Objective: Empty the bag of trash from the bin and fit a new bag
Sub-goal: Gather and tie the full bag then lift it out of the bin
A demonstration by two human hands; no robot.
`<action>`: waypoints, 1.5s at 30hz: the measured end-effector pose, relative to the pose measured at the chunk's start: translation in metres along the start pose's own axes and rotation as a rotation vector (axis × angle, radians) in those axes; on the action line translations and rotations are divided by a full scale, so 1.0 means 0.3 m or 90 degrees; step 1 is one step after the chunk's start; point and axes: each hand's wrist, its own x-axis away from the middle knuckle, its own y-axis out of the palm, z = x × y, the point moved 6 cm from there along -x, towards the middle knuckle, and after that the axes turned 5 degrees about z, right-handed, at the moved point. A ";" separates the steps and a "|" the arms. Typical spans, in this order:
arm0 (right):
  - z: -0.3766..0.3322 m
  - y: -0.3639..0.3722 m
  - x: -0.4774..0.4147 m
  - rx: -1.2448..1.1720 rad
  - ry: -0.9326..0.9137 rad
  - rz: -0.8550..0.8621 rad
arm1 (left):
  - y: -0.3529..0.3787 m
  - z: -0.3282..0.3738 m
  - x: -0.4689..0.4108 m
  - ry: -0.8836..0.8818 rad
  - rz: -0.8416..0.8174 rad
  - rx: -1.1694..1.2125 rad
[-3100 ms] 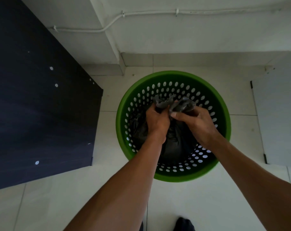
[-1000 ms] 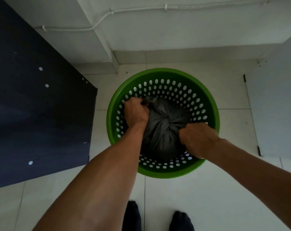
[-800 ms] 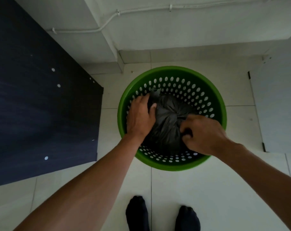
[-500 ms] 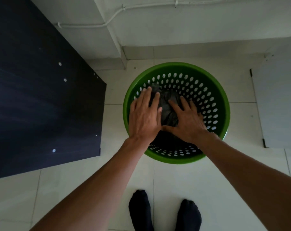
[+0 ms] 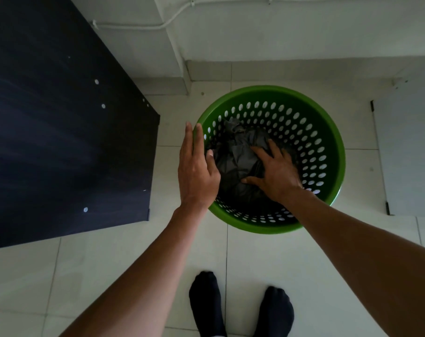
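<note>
The bag (image 5: 238, 156) is tied off and sitting down inside the green bin (image 5: 338, 152), slumped toward the left half. It's a dark crumpled lump, and its long axis runs from the near middle of the bin up to the far left. That's where the twisted knot tail (image 5: 233, 125) pokes up, pointing at the far-left wall.

Our right grip (image 5: 276, 171) lies flat on the near right of the bag, fingers spread wide, pinching nothing. Our left grip (image 5: 197, 171) is over the bin's left rim with the fingers straight and pressed together and the thumb angled in at the bag. It holds nothing, and we can't tell if it actually touches the rim.

Room-wise, there's a good gap inside the bin on the far and right sides, with rows of holes showing. The left side is tighter.

Outside the bin, there's a strip of tiled floor (image 5: 255, 259) between the left rim and the edge of a big dark panel (image 5: 60, 130). There's another strip on the right before a white panel (image 5: 408, 154). The wall (image 5: 279, 32) behind has a cable (image 5: 158, 26) running along it and stands a bit back from the far rim. On the near side the floor is bare up to our socked feet (image 5: 206, 302).
</note>
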 end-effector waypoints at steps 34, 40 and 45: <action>-0.016 -0.370 0.121 -0.151 -0.075 0.199 | -0.027 0.024 -0.009 -0.214 -0.139 0.126; -0.049 -0.507 0.151 -0.117 -0.084 0.211 | -0.045 0.096 -0.016 -0.329 -0.214 0.086; -0.084 -0.602 0.166 -0.074 -0.101 0.177 | -0.124 0.209 -0.067 -0.321 -0.170 0.124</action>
